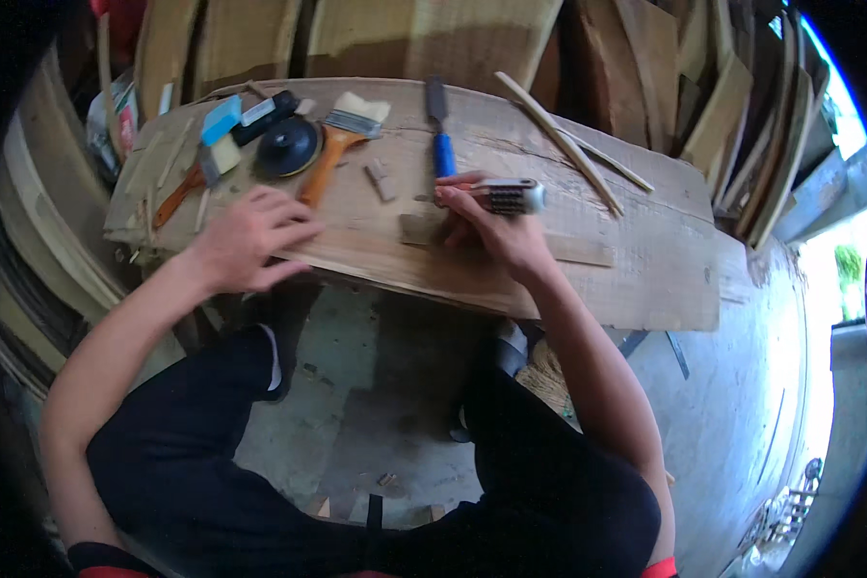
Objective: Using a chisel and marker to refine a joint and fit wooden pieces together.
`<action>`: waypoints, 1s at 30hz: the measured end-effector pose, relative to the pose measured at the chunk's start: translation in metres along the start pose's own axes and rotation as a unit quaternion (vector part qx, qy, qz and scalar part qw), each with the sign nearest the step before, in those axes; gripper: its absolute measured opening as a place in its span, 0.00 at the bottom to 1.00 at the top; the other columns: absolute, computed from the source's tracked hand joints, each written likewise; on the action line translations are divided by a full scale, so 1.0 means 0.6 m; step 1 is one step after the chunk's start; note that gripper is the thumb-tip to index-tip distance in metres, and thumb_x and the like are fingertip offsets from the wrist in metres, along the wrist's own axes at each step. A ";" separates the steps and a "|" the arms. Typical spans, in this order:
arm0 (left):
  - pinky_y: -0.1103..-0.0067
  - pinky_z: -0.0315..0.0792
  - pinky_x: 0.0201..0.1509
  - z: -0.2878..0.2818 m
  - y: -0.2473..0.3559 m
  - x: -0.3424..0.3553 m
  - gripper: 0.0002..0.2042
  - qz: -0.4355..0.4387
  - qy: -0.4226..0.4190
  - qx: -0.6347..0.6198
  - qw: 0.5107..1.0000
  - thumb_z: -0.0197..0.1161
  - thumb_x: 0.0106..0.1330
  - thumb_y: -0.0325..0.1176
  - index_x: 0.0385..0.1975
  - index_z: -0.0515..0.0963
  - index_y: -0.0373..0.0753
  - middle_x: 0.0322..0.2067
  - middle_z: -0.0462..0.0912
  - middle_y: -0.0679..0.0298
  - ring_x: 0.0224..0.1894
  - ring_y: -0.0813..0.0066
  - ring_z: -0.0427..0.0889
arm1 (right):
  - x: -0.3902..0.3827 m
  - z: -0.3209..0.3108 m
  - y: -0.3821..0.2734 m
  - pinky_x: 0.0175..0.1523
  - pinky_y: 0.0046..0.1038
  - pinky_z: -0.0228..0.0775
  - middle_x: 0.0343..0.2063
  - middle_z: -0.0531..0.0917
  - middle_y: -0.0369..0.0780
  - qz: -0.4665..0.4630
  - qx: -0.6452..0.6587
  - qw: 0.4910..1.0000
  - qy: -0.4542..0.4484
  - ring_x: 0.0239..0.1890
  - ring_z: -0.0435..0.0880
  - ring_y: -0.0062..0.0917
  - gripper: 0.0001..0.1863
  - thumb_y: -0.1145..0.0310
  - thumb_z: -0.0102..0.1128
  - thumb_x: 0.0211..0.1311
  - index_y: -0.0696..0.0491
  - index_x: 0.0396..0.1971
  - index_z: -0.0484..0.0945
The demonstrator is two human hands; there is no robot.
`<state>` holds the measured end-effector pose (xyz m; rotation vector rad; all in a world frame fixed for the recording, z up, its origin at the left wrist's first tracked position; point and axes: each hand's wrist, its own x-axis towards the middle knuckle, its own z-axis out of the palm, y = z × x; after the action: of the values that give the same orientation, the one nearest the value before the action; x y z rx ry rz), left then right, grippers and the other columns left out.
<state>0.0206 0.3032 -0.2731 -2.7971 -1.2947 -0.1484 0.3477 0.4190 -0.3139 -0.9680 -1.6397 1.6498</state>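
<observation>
Wooden slab (pixel 665 289) | planks (pixel 356 43) standing behind | grey floor (pixel 289 414) below | left hand (pixel 260 241) spread | right hand (pixel 482 217) clamped on dark handle (pixel 506 197)

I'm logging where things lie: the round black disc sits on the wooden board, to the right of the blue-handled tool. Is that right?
Not quite: the round black disc sits on the wooden board, but to the left of the blue-handled tool, as the head view shows.

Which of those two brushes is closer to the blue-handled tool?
The wider brush, just right of the round black disc; the other brush lies farther left, near the blue block.
</observation>
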 end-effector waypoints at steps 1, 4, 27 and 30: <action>0.65 0.70 0.63 0.003 -0.020 -0.017 0.23 -0.017 0.010 0.010 1.000 0.72 0.60 0.41 0.54 0.81 0.40 0.52 0.80 0.58 0.57 0.58 0.78 | -0.001 0.000 0.003 0.37 0.23 0.79 0.36 0.86 0.37 -0.004 -0.006 1.000 0.002 0.29 0.85 0.19 0.19 0.56 0.66 0.71 0.55 0.51 0.81; 0.62 0.69 0.66 -0.022 -0.047 -0.057 0.22 -0.093 0.024 0.043 0.994 0.72 0.58 0.35 0.54 0.81 0.38 0.54 0.79 0.56 0.59 0.53 0.76 | 0.010 -0.003 0.022 0.33 0.23 0.77 0.33 0.84 0.35 -0.032 0.010 0.999 0.017 0.28 0.85 0.19 0.19 0.53 0.65 0.71 0.53 0.49 0.81; 0.62 0.65 0.71 0.001 0.130 0.089 0.26 0.021 -0.018 -0.065 0.997 0.68 0.62 0.38 0.60 0.76 0.38 0.63 0.73 0.55 0.65 0.55 0.73 | -0.049 0.007 0.031 0.30 0.20 0.76 0.29 0.84 0.34 -0.075 0.038 0.990 0.115 0.26 0.81 0.15 0.19 0.57 0.70 0.68 0.55 0.49 0.82; 0.62 0.64 0.72 0.008 0.124 0.082 0.29 0.027 -0.036 -0.051 0.998 0.68 0.62 0.40 0.64 0.73 0.38 0.65 0.72 0.55 0.67 0.56 0.71 | -0.058 0.002 0.020 0.31 0.20 0.76 0.28 0.83 0.34 -0.034 0.063 0.993 0.098 0.26 0.81 0.15 0.19 0.56 0.70 0.68 0.56 0.49 0.82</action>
<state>0.1092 0.2928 -0.2733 -2.9473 -1.2589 -0.1153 0.3664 0.3889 -0.3229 -0.9666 -1.4065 1.5404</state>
